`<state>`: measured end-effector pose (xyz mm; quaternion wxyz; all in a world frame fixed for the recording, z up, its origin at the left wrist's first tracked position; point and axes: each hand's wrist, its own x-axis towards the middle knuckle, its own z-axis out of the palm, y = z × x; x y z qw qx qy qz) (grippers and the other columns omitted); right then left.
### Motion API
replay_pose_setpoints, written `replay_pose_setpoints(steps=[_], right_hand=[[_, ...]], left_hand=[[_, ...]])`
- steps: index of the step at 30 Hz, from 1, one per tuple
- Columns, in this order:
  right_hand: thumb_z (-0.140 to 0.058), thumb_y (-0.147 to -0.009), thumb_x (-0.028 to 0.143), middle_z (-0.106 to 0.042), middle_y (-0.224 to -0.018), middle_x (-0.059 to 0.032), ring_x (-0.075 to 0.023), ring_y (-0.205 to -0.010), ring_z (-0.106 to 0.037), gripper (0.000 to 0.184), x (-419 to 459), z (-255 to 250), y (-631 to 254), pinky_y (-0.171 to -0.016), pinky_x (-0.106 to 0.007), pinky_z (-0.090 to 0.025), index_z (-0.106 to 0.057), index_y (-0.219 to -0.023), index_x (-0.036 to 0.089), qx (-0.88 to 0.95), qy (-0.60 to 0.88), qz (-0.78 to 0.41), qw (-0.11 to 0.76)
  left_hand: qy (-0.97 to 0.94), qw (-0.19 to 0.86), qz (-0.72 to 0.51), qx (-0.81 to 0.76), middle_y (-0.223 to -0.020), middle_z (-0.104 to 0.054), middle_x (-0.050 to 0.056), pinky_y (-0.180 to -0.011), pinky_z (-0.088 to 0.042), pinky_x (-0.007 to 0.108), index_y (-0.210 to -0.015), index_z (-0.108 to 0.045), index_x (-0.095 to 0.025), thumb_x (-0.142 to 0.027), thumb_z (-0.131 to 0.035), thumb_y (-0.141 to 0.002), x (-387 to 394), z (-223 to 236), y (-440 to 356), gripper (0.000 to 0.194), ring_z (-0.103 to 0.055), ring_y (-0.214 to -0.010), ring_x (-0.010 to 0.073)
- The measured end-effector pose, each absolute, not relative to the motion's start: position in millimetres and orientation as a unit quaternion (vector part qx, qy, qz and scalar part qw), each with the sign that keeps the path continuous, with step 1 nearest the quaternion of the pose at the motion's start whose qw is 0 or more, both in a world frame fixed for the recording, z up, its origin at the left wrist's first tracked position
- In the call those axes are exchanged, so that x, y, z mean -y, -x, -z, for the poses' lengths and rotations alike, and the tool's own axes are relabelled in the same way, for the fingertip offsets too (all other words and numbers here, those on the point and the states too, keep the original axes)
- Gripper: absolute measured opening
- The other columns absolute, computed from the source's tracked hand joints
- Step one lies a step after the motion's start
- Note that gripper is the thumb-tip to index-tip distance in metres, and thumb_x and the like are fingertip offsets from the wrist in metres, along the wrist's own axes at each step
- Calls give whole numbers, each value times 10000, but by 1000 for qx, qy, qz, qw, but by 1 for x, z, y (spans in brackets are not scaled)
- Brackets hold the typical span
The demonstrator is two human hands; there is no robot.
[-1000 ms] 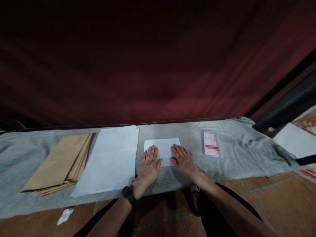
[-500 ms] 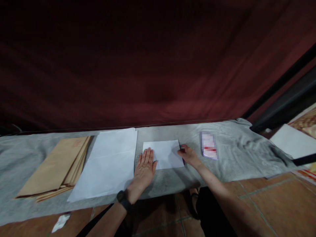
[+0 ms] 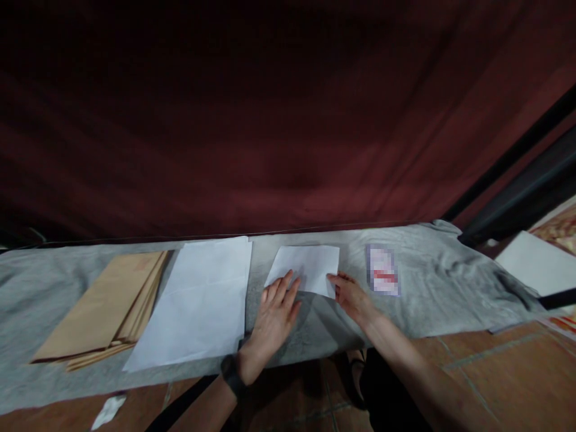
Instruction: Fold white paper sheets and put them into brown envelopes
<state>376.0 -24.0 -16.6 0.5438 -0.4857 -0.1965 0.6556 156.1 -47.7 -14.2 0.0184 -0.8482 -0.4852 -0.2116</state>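
No legible text, reddish print (image 3: pixel 146 260) on brown envelope (image 3: pixel 96 312) too faint

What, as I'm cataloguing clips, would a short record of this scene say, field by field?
left hand: open, at the near edge of the small white paper
right hand: pinches that paper's right edge
left side: large white sheets; farther left, brown paper stack
right side: pixelated rectangular item
surface: grey cloth
worn: dark wristband, left wrist
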Motion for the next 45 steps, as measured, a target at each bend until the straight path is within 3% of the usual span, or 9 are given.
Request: replay_pose_setpoints(steps=[7,13,21,25,29,33,37,41,45], right_hand=[[-751,-734,262,-769,-871,-68,-241,-849,-751,277,46,10,-356,-803,-379,-601,-636,-968,168,221,423,-750,457],[-715,-742,238,-765,-954,-71,-241,-967,-734,234,48,6,-359,-908,-394,-574,-624,-952,191,212,419,-734,490],[-638,-863,291,-759,-955,-61,-170,-814,-731,253,48,-14,-368,-808,-311,-575,-647,-1079,159,194,347,-815,421],[-531,-899,309,-737,-814,-46,-170,-721,-722,214,32,-12,-388,-717,-290,-577,-643,-1023,175,192,433,-751,460],[-519,-866,284,-712,-770,-12,-182,-674,-714,285,26,-4,-402,-691,-323,-576,-613,-1126,216,264,515,-661,477],[-586,-785,242,-737,-983,-84,-198,-836,-712,300,30,1,-412,-789,-338,-552,-675,-1063,172,436,496,-649,378],[-703,-624,161,-738,-1004,-52,-236,-980,-683,323,29,10,-416,-896,-360,-527,-730,-945,190,508,480,-642,315],[-687,-689,176,-734,-1037,-53,-249,-1021,-667,292,23,19,-413,-979,-396,-488,-744,-974,202,605,511,-545,273],[-679,-767,236,-706,-1135,-86,-243,-1017,-656,268,20,13,-406,-971,-377,-481,-758,-1019,187,679,532,-429,268]], left_hand=[[869,-16,176,462,-1459,-549,89,-974,-526,383,-1383,-542,-223,-117,-424,-939,51,23,-153,472,-556,-1265,243],[814,-163,278,483,-1509,-496,78,-1090,-474,413,-1512,-376,-250,-173,-484,-910,59,24,-166,617,-494,-1359,225],[757,-286,389,441,-1315,-659,70,-1106,-460,434,-1196,-661,-225,-93,-411,-881,37,10,-153,422,-591,-1247,197],[752,-322,376,435,-1241,-706,72,-1053,-503,415,-1125,-686,-212,-98,-418,-879,28,13,-138,381,-644,-1175,202],[758,-339,335,445,-1194,-731,73,-1012,-534,394,-1132,-695,-196,-92,-425,-866,25,25,-129,394,-676,-1123,207],[769,-314,311,462,-1177,-738,73,-985,-548,411,-1114,-713,-213,-141,-500,-875,28,32,-124,328,-688,-1089,223],[772,-308,297,470,-1083,-760,58,-1015,-512,423,-991,-746,-234,-99,-617,-784,34,27,-120,279,-681,-1073,232],[734,-382,300,474,-1039,-766,61,-932,-531,357,-983,-751,-219,-159,-659,-765,37,23,-117,244,-692,-1004,226],[672,-432,324,507,-935,-764,59,-805,-540,326,-918,-750,-194,-363,-660,-795,34,23,-116,227,-689,-877,224]])
